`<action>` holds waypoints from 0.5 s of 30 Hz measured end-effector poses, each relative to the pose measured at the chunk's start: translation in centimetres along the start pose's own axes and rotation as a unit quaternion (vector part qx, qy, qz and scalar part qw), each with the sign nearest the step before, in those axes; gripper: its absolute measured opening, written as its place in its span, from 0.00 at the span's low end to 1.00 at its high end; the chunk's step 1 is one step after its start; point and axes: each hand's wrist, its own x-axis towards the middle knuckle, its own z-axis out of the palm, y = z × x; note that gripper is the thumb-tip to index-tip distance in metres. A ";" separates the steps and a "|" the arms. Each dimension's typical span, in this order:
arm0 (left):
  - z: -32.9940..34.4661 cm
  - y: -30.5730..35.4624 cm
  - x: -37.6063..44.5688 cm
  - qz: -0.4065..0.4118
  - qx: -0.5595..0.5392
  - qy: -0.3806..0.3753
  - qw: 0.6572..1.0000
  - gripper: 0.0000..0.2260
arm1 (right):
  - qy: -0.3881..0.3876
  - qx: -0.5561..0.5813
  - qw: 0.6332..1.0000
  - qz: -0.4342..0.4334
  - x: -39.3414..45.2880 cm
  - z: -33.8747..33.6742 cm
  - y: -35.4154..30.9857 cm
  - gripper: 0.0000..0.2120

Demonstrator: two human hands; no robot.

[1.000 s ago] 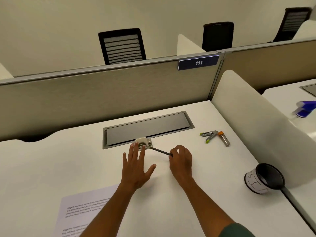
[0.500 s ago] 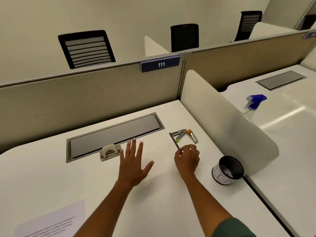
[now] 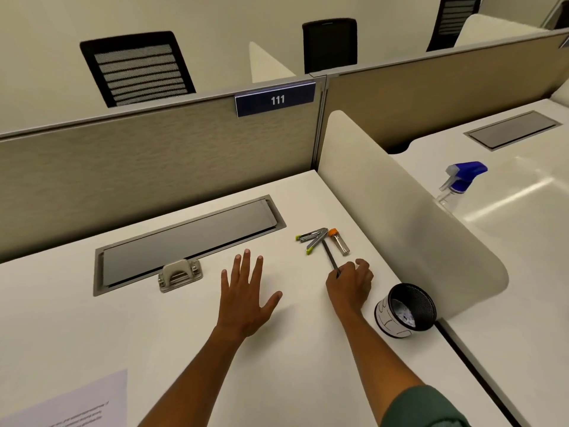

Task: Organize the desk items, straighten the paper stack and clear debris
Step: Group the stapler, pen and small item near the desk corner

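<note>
My right hand (image 3: 349, 285) pinches a thin dark pencil (image 3: 330, 257) whose far tip points at the open stapler (image 3: 312, 238) with green tips. An orange-capped lead tube (image 3: 338, 241) lies just right of the stapler. My left hand (image 3: 246, 294) is spread flat over the white desk (image 3: 154, 334), holding nothing. A beige hole punch (image 3: 179, 274) sits left of that hand, at the front edge of the grey cable tray lid (image 3: 187, 238). A black mesh cup (image 3: 406, 309) with crumpled paper inside stands right of my right wrist. Printed paper (image 3: 77, 405) lies at the lower left corner.
A curved white side divider (image 3: 400, 217) bounds the desk on the right, close behind the cup. A fabric back partition (image 3: 154, 167) carries a sign reading 111. A blue-topped spray bottle (image 3: 458, 183) stands on the neighbouring desk. Black chairs stand beyond the partition.
My right hand carried the pencil from beside the hole punch rightward to the stapler and lead tube. My left hand came off the hole punch. The view swung right, then back slightly left.
</note>
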 end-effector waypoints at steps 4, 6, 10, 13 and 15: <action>0.5 0.1 0.2 -0.002 0.001 -0.004 1.000 0.39 | 0.008 -0.005 1.000 -0.008 0.4 0.7 0.3 0.06; 0.6 0.0 0.2 -0.002 0.003 -0.004 1.000 0.39 | 0.016 -0.004 1.000 -0.013 0.3 0.9 0.3 0.07; 0.2 0.0 0.3 -0.005 0.006 -0.002 1.000 0.39 | 0.018 0.007 0.999 -0.029 -0.1 0.5 -0.1 0.18; -0.2 -0.1 0.0 -0.010 0.008 0.003 1.000 0.39 | 0.024 0.009 0.997 -0.070 -0.9 -0.4 -0.8 0.25; -0.7 -0.1 -0.6 -0.012 0.006 0.009 1.000 0.39 | 0.020 -0.005 0.995 -0.101 -1.6 -1.1 -1.5 0.28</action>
